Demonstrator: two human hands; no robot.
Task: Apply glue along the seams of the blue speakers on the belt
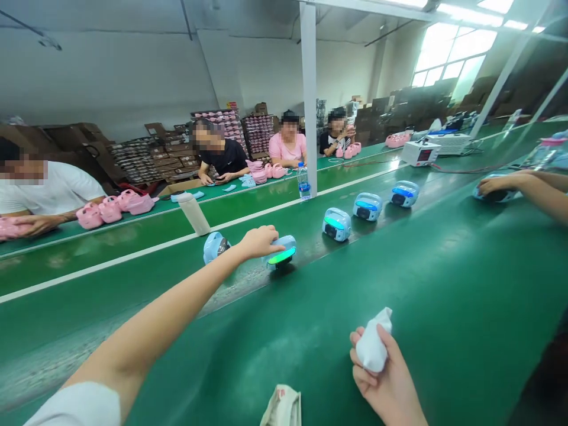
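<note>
My left hand (261, 241) reaches far out over the green surface. Its fingers are closed at the top of a light-blue portable speaker (287, 244) with a glowing green strip; the hand hides part of the handle. Just left of it another light-blue speaker (213, 246) stands turned, partly behind my wrist. Near me, my right hand (377, 361) is wrapped round a crumpled white cloth (373, 346). Further right along the line stand more lit speakers, among them one with a green-blue strip (337, 225) and one with a blue strip (367, 207).
A pale cylinder (194, 214) leans beyond my left arm, and a water bottle (303, 182) stands by a white post (309, 89). At right, a co-worker's hand (501, 182) rests on another speaker. Pink casings (128, 202) lie before people opposite. A crumpled packet (282, 405) lies near me.
</note>
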